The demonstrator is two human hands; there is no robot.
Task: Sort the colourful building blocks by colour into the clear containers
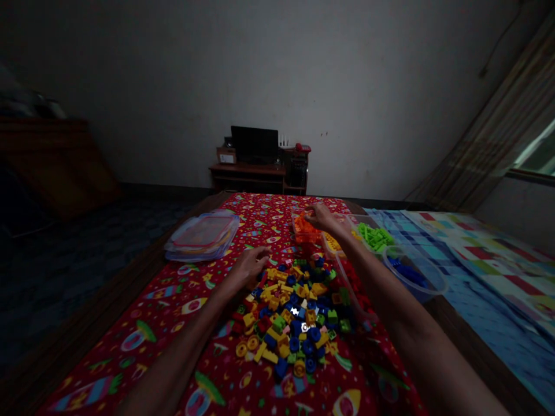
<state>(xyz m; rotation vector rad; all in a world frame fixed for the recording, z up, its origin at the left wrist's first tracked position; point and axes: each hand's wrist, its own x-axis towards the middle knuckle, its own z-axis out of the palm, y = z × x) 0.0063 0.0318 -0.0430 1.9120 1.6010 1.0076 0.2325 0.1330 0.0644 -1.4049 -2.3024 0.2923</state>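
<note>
A mixed heap of toy building bricks [290, 312], mostly yellow and blue with some green and red ones, lies on the red patterned tablecloth [173, 329]. At the heap's far left edge is my left hand [250, 266], its fingers apart and curved over the nearest bricks; nothing shows in it. My right hand [321, 217] reaches over a clear tub of orange bricks [304, 230], with finger and thumb apart and bent down at the tub. My right forearm partly hides a tub of yellow bricks [332, 241] and a tub of red bricks [353, 283].
Farther right stand tubs of green bricks [376, 237] and blue bricks [407, 271]. Stacked clear lids [203, 236] lie at the table's left side. Beyond the table is a desk with a monitor [255, 143]. A bed [477, 271] adjoins the right side.
</note>
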